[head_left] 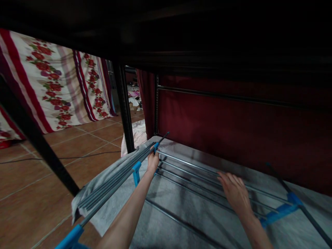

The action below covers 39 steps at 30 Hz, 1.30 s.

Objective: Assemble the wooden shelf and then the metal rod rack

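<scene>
A folding clothes drying rack [192,162] with grey metal rods and blue plastic joints lies across a grey cloth [181,214]. My left hand [153,159] is closed around the rack's far left end, just below a blue joint [156,147]. Over on the right, my right hand [234,188] curls over the top rod, its fingers partly hidden behind the bar. A bundle of rods [114,181] lies close together along the left side. Another blue bracket [281,209] shows at the right end of the rack.
A dark metal frame hangs low overhead, with a black post [123,107] at the left. Behind the cloth-covered surface hangs a dark red curtain [233,131]. Brown floor tiles [101,136], a black cable [77,158] and a floral curtain [62,79] lie to the left.
</scene>
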Tool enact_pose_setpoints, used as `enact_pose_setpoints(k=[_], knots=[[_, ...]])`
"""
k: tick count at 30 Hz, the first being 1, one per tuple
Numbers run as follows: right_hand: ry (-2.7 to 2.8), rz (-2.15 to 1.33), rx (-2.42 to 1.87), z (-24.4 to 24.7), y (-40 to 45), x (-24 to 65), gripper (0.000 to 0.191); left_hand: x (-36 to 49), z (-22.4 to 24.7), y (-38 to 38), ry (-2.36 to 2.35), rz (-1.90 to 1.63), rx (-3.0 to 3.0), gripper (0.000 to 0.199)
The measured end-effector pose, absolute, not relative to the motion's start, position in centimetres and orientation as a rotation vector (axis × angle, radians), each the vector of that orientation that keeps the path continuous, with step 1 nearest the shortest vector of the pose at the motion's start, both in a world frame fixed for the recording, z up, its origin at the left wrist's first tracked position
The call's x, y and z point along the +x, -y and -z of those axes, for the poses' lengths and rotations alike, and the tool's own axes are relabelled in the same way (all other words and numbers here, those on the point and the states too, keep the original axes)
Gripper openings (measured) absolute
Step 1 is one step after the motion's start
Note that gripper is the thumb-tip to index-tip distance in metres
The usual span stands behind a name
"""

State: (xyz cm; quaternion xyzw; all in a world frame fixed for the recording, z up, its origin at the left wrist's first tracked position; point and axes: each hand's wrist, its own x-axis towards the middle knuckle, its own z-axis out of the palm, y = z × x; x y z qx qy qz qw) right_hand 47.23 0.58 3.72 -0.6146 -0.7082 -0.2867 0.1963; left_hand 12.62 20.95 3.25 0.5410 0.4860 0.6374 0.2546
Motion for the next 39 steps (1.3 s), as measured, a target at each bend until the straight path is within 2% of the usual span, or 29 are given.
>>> enact_pose_setpoints(k=[15,39], knots=[[1.956,0.969,-1.733,-3.3,-1.2,47.7,0.03,12.9,-2.7,-20.9,-1.343,-1.755,1.453,0.032],[2.014,0.931,-1.642,-3.6,-1.3,48.3,0.032,13.5,-2.8,-20.6,-1.335,-1.787,1.441,0.029]])
